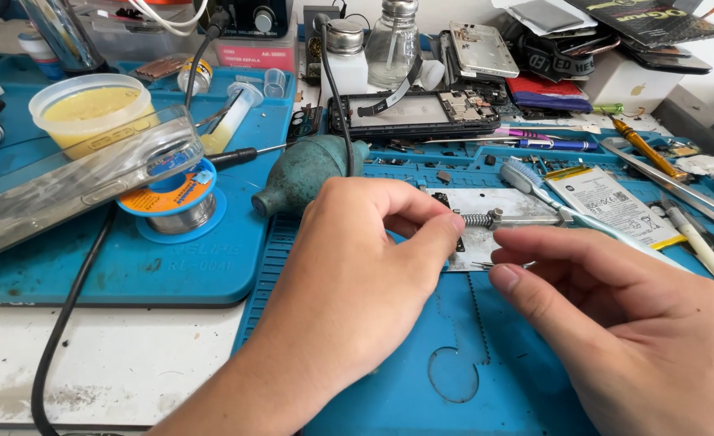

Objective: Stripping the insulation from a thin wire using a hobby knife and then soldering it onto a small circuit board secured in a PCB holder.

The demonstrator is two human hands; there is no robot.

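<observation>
A cluttered bench is covered by a blue work mat (pixel 422 379). On it, right of the green dust blower (pixel 304 173), a metal board holder (pixel 494 226) is laid, long axis left-right. Its left edge is pinched by the left hand (pixel 357 282); the right hand (pixel 615 323) is pinched shut over thin tweezers (pixel 502 264).

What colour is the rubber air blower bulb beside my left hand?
Dull teal green blower bulb, clearest in the head view.

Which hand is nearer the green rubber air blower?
Left. The left hand sits just below and right of the green air blower; the right hand is farther right, beyond the metal holder plate.
</observation>
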